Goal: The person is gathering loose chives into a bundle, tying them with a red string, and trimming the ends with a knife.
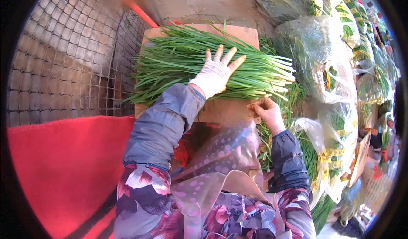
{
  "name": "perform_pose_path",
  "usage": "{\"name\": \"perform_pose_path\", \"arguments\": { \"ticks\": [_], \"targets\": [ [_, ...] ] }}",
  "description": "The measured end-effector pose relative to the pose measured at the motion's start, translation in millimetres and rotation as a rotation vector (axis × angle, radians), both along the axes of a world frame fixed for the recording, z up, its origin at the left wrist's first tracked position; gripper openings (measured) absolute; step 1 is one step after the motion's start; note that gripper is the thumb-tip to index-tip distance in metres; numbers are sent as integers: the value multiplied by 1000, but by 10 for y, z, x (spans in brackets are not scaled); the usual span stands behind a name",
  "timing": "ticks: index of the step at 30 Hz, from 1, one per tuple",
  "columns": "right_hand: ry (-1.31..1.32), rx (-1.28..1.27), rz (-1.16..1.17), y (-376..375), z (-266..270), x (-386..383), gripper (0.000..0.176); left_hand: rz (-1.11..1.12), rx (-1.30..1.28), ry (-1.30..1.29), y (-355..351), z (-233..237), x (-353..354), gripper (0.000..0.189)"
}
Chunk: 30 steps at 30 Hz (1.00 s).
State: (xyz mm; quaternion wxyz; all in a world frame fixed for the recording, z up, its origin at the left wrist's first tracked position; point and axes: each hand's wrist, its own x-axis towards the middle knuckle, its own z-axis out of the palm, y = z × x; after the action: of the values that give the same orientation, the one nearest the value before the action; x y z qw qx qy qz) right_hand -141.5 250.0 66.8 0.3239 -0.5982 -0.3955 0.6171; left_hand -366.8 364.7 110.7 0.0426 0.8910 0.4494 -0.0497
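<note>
A thick heap of garlic chives [178, 60] lies across a brown board [238, 35], with the pale cut ends to the right and the leaf tips to the left. On top of the heap my left hand [214, 75] rests with spread fingers, in a whitish glove that leaves the fingertips bare. My right hand [271, 115] is at the board's near right corner, just below the pale ends. Its thumb and fingers are pinched together around something small and brownish that I cannot make out.
Black mesh fencing [63, 56] and a red cloth [68, 171] are on the left. Along the right stand several clear plastic bags [304, 48] of greens, some bound with yellow tape. Loose green scraps [265, 147] lie beside the board. A dotted apron [225, 147] covers my lap.
</note>
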Motion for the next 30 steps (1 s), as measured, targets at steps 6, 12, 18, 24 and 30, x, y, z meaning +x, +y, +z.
{"name": "perform_pose_path", "arguments": {
  "ticks": [6,12,18,24,30],
  "targets": [
    [-802,661,731,127,247,-305,50,12,-42,46,14,17,26,121],
    [-1173,820,1150,395,70,-615,8,-7,3,38,-2,-18,18,120],
    [-556,902,598,300,66,-344,8,5,-49,-5,33,6,32,122],
    [694,72,-424,3,-42,-352,10,1,-100,-3,85,46,43,124],
    [-454,887,-102,100,494,-423,9,-11,5,-31,-48,-10,45,111]
  ]
}}
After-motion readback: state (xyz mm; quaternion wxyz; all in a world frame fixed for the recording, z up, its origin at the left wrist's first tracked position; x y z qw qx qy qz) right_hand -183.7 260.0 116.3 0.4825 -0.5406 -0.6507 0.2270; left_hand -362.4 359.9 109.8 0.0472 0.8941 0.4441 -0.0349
